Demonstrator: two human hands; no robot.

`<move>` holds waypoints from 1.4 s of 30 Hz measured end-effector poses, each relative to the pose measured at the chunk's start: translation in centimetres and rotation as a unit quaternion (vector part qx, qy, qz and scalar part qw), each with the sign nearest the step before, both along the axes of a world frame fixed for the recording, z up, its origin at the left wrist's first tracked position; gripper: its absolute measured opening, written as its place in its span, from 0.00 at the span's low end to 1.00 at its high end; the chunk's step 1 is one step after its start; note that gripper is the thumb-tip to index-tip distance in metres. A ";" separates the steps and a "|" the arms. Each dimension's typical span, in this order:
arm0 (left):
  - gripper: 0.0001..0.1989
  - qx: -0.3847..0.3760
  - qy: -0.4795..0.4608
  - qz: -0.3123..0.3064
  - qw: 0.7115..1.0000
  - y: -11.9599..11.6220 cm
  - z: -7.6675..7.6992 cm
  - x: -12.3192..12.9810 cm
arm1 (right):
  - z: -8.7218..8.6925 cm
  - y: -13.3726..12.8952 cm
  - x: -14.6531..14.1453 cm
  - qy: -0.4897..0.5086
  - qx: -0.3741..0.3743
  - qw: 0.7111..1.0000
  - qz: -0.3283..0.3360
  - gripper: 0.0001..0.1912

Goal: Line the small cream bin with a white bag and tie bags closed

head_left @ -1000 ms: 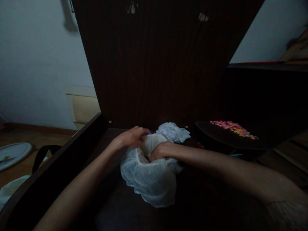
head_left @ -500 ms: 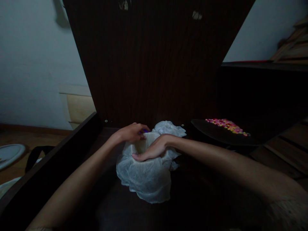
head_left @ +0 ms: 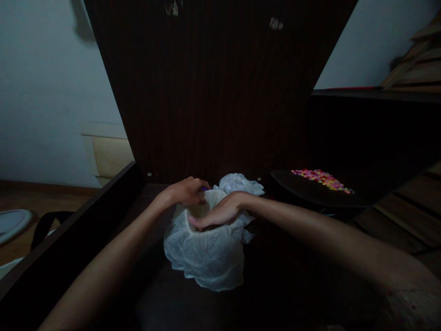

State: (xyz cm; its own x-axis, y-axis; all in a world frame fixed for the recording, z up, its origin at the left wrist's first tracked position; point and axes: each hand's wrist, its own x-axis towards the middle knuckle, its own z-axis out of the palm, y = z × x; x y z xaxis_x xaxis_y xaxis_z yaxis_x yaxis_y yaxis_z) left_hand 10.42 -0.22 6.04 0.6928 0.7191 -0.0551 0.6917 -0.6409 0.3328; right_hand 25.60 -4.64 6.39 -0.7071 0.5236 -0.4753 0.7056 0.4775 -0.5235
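A white, thin plastic bag (head_left: 210, 262) stands with its mouth open on the dark surface. My left hand (head_left: 189, 191) is at the bag's far left rim, its fingers curled over something I cannot make out; a small purple bit shows by the fingertips. My right hand (head_left: 218, 214) reaches into the bag's mouth, thumb toward the near left rim, the other fingers hidden inside. Behind the bag lies a knotted white bundle (head_left: 239, 184).
A tall dark wooden panel (head_left: 220, 101) rises behind the bag. A dark raised side board (head_left: 69, 230) runs along the left. Pink and yellow small pieces (head_left: 322, 179) lie on a dark rounded board at the right. A white round lid (head_left: 14, 223) is at the far left.
The view has shifted slightly. My right thumb has moved a little inward from the near rim, and the bag's mouth looks wider. My left hand's fingers are drawn in slightly more.
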 end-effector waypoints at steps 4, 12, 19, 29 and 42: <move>0.24 -0.015 0.007 -0.002 1.000 -0.4 0.0 -0.3 | 2.4 0.9 1.7 0.000 -0.059 0.997 -0.040 0.32; 0.20 0.102 -0.111 0.072 0.986 -2.1 -0.4 -1.4 | 3.8 0.5 10.2 0.278 0.035 0.955 -0.094 0.30; 0.07 0.016 -0.128 -0.078 0.989 -4.0 1.3 0.3 | -4.4 -1.6 19.3 0.177 0.126 0.944 -0.247 0.33; 0.19 -0.095 0.020 -0.162 0.982 -2.4 0.2 3.6 | -12.1 -4.1 19.9 0.009 0.113 0.973 -0.203 0.61; 0.13 -0.213 -0.042 -0.160 0.963 -3.4 0.6 3.8 | -14.3 -4.1 20.5 0.010 0.204 0.946 -0.254 0.64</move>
